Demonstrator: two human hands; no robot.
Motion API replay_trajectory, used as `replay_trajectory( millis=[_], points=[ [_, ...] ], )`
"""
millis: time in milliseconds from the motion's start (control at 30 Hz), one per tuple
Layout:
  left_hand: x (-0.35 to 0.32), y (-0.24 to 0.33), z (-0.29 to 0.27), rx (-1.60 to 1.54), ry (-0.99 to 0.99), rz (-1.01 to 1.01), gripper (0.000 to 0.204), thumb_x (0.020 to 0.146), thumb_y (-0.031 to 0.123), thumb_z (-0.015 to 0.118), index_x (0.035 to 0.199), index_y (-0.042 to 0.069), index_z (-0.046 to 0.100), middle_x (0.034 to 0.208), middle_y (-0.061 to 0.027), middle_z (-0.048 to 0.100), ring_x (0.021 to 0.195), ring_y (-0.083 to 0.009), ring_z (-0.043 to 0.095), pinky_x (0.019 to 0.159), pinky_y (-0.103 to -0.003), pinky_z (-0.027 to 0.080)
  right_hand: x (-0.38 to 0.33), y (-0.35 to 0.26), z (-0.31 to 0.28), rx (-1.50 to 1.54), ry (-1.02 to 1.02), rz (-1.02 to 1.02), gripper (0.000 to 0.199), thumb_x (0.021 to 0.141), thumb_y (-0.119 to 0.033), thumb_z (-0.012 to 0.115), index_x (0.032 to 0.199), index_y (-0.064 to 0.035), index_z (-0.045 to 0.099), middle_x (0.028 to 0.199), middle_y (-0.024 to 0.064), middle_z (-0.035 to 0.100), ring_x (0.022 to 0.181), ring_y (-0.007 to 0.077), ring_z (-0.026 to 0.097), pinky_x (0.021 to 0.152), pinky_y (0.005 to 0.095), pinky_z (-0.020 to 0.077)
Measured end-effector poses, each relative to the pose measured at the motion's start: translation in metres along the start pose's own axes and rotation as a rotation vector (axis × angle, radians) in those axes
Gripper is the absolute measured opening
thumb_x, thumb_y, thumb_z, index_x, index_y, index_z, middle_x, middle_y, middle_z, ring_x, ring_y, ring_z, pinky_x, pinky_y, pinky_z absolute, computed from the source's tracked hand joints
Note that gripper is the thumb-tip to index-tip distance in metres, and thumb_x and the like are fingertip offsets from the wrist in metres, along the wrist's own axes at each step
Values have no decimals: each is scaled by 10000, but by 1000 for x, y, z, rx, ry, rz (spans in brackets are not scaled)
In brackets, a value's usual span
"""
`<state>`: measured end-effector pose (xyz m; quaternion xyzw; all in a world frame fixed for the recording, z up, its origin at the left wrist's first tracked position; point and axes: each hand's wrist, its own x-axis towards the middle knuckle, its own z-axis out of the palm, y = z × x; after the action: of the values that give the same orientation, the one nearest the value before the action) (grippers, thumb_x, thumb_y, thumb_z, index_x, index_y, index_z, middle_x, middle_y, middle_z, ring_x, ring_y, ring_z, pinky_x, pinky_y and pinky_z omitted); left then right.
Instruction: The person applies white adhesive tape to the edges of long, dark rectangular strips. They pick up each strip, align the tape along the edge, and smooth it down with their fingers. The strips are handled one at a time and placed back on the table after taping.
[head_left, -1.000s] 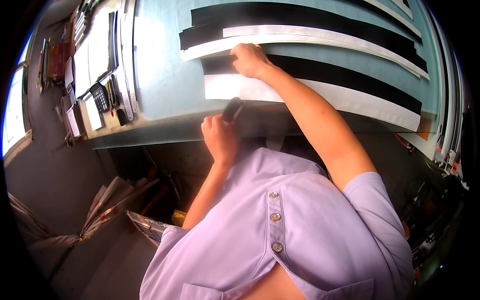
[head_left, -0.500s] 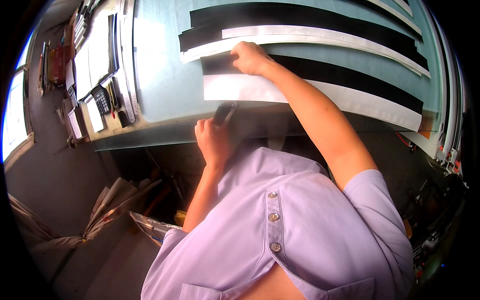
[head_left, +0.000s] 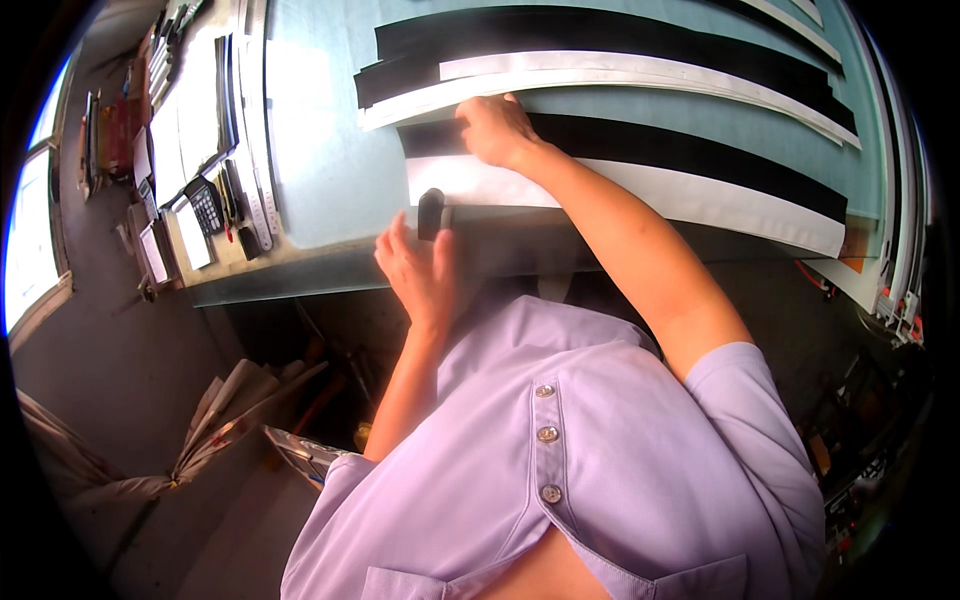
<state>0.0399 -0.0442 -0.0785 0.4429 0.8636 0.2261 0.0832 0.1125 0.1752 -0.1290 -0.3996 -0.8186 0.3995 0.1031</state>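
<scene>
My left hand (head_left: pixel 415 275) is at the table's near edge with its fingers apart. Just past its fingertips sits a small dark tool (head_left: pixel 430 212) with a rounded end, by the lower left edge of a white strip; its exact kind is unclear. My right hand (head_left: pixel 498 132) rests on a long black strip (head_left: pixel 640 143), its fingers curled and the fingertips partly hidden. Along the near side of that black strip runs the white strip (head_left: pixel 700 196), passing under my right forearm.
More black strips (head_left: pixel 580 32) and white strips (head_left: pixel 600 68) lie farther back on the pale blue-green tabletop (head_left: pixel 330 180). At the left are a calculator (head_left: pixel 204 205), a ruler (head_left: pixel 262 200) and papers (head_left: pixel 185 110). Metal rails (head_left: pixel 893 230) border the right side.
My left hand has opened from its grip on the dark tool, which has moved slightly up and left onto the white strip's edge. My right hand has shifted slightly toward me.
</scene>
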Motion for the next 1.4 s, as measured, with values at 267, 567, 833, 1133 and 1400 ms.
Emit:
replay_trajectory(
  millis=[267,567,833,1133,1400],
  points=[
    [83,1,39,62,98,98,650,1066,443,340,1564,34,250,1591,-256,233,1476,-413,213,1190,-531,134,-3,-10,-2,-49,-14,-24,146,755,-24,594,819,-66,717,857,178,726,894,341,698,935,462,452],
    [87,4,45,106,122,83,607,1024,296,469,1548,50,285,1566,-205,278,1446,-404,236,1164,-556,136,-2,-4,4,-17,-42,-37,104,789,-74,642,865,-58,710,830,165,715,881,340,680,882,459,425],
    [50,-37,0,220,-198,-9,646,908,215,682,1477,92,403,1238,-180,551,1118,-381,561,877,-467,470,6,5,0,-14,-19,-68,199,822,-125,660,986,-46,741,943,194,724,955,365,679,922,476,460],
    [42,8,14,-1503,7,-304,540,922,132,711,1391,4,475,1322,-99,550,1172,-208,552,1022,-350,426,38,-100,-40,228,118,-227,265,715,-132,664,937,-1,723,802,227,697,777,364,708,720,430,559],
    [60,11,43,-1905,-53,-554,238,994,155,629,1188,19,613,1162,-100,678,1068,-210,655,974,-363,537,30,-70,-94,108,-98,-269,562,783,-350,803,1251,-95,627,955,161,734,917,336,706,800,426,546]
  ],
)
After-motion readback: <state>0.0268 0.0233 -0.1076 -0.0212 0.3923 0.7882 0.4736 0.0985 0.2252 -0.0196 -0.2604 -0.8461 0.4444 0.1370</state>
